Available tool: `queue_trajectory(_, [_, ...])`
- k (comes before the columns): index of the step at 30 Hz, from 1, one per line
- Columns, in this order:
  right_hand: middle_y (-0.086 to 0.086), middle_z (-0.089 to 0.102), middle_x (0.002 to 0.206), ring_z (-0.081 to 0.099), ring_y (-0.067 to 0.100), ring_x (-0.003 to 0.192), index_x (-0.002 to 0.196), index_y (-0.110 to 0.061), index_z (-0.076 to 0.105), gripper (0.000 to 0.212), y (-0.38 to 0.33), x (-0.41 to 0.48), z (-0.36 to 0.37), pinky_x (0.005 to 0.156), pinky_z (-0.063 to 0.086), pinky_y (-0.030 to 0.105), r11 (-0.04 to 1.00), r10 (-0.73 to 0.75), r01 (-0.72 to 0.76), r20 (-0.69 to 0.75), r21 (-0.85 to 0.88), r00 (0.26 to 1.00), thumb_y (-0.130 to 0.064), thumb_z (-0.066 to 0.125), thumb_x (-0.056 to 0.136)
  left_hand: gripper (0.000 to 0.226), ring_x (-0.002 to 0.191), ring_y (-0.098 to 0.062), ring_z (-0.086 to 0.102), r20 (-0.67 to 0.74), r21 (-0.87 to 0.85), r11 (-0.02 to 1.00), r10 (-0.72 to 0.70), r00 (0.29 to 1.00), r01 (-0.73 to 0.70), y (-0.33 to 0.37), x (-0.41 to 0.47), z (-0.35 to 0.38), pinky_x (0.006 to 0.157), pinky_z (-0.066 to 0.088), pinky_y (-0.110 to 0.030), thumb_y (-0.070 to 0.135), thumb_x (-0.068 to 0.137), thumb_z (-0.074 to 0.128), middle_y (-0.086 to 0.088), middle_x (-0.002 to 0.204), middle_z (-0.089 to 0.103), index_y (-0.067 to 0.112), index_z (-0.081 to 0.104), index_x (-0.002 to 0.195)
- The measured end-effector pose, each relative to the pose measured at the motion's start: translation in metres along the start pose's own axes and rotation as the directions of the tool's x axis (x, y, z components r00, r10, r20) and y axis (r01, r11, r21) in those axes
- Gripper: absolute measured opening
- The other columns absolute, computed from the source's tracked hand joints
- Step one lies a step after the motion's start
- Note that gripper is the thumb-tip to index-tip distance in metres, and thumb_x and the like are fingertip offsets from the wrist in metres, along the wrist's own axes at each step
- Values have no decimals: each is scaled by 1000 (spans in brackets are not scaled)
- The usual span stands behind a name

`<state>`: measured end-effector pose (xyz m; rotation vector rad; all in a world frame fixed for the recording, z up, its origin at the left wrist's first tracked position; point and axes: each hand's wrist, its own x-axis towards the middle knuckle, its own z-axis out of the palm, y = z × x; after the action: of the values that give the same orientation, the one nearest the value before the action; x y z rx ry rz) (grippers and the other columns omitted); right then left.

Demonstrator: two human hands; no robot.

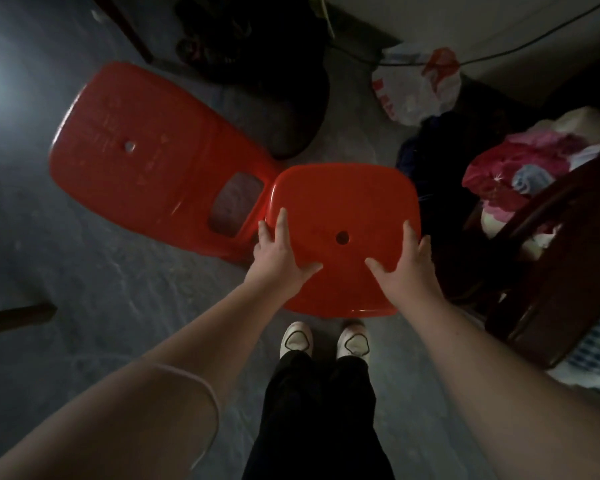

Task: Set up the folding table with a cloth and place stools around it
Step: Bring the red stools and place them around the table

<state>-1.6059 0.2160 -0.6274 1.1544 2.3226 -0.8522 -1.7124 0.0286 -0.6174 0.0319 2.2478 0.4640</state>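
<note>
Just beyond the person's white shoes [297, 341], the near stool [343, 202] faces seat-up toward the camera, its centre hole between the two hands. The left hand [279, 261] takes the seat's left edge and the right hand [407, 268] the right edge. On each, the thumb is splayed inward across the top, the forefinger lies along the surface, and the outer fingers drop over the rim, so both hands clamp the seat from opposite sides. The seat is roughly square, and the hands sit on its nearer half at about equal reach, so neither is the closer one. Whether its legs touch the floor [84, 271] is hidden beneath the seat.

Just past its far-left corner, and apparently touching it, is a second stool [136, 161], which shows its seat and one cut-out side (standing or tipped, I cannot tell). Any carry probably has to draw the held stool back and clear of that neighbour. Farther right are a pile of clothes [510, 168] and a plastic bag [420, 88]. No folding table is in view.
</note>
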Motion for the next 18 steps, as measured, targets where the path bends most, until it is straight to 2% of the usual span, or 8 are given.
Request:
queue_trajectory(2, [14, 0, 164, 24, 40, 145, 155, -38, -2, 103, 2, 1, 9, 107, 39, 53, 1000, -3, 3, -18, -4, 1000, -47, 72, 85, 119, 149, -33, 13, -16, 63, 998, 2, 1000, -1, 1, 1, 7, 104, 42, -54, 50, 79, 77, -5, 164, -17, 49, -19, 150])
queue_trajectory(5, [15, -2, 164, 24, 41, 145, 154, -40, -3, 109, 4, 3, 12, 106, 40, 54, 1000, 6, -5, -28, 29, 1000, -42, 77, 82, 122, 147, -36, 18, -15, 3, 999, -46, 999, 46, -3, 3, 9, 103, 43, -55, 45, 78, 80, -4, 164, -18, 53, -19, 148])
queue_trajectory(9, [15, 4, 162, 26, 39, 144, 151, -48, -3, 109, 4, 2, 9, 108, 41, 55, 998, 13, -12, -11, 68, 1000, -42, 79, 80, 126, 141, -37, 31, -15, 72, 996, -44, 999, 45, -4, 1, 9, 103, 45, -56, 44, 78, 80, -8, 162, -1, 50, -26, 147])
queue_trajectory(13, [13, 17, 156, 32, 35, 140, 152, -45, 3, 104, 1, -18, -2, 104, 44, 56, 998, 16, -13, -44, 63, 999, -43, 77, 81, 128, 135, -37, 40, -20, 160, 986, -52, 998, 54, 6, -17, 5, 101, 48, -56, 49, 77, 79, -14, 160, 9, 45, -27, 148])
queue_trajectory(18, [7, 19, 154, 34, 32, 139, 153, -44, 3, 102, 5, -86, -41, 106, 42, 56, 995, 23, -16, -69, 94, 997, -48, 75, 81, 123, 128, -36, 47, -46, 258, 965, 71, 996, -56, 15, -87, -24, 97, 51, -50, 55, 76, 78, -18, 153, 22, 42, -19, 152])
